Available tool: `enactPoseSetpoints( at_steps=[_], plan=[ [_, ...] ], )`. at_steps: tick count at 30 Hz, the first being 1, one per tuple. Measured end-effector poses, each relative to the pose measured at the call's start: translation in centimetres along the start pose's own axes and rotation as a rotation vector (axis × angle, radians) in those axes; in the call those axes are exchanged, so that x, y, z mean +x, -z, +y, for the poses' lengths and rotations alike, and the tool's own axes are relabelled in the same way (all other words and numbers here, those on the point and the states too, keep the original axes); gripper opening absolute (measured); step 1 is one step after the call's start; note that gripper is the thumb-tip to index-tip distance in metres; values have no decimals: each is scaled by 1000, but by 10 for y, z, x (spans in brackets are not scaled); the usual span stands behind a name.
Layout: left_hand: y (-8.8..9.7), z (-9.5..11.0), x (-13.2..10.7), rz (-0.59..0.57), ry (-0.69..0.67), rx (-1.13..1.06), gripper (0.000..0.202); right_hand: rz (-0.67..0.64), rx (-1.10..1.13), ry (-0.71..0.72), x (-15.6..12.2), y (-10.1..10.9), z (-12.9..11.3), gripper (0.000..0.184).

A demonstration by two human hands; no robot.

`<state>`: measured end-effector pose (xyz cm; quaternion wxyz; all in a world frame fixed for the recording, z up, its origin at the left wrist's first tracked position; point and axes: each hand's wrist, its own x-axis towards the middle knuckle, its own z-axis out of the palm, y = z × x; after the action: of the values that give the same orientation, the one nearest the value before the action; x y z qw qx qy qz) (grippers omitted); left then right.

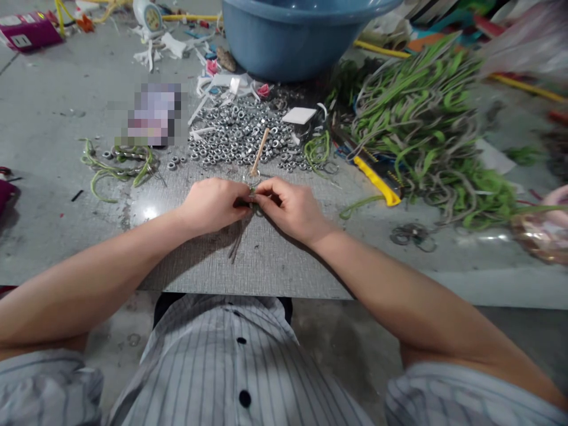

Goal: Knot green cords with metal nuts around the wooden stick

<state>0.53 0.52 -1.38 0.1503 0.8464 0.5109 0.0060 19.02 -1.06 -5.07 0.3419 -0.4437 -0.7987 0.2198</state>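
My left hand [215, 204] and my right hand [290, 208] meet at the middle of the table, their fingertips pinched on a short green and grey cord [258, 208]. Dark cord ends [234, 248] trail from between the hands towards the table's front edge. Just beyond the fingertips is a metal ring [252, 176], with a thin wooden stick [260, 152] pointing away from me. Behind the hands spreads a pile of silver hex nuts [231, 133]. My fingers cover most of the cord where they grip it.
A blue basin [306, 38] stands behind the nuts. At right lie a heap of green and grey cords [426, 112] and a yellow utility knife [377, 180]. Cords with nuts [124, 163] lie left, below a blurred phone [153, 112]. Another person's hand [560, 204] shows at far right.
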Motion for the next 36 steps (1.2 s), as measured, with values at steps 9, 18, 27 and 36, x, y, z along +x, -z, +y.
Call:
enactPoseSetpoints(
  at_steps=[9,18,27,36],
  plan=[
    [1,-3,0,5,-46,-45,25,-13,-258,84,-2,-4,4,22],
    [2,-3,0,19,-40,-102,26,-63,-298,178,-1,-1,6,8],
    [0,-3,0,38,-31,-58,27,-78,-416,193,0,-7,6,22],
    [0,0,0,25,-26,-16,28,-41,-397,117,-1,-7,3,11]
  ],
)
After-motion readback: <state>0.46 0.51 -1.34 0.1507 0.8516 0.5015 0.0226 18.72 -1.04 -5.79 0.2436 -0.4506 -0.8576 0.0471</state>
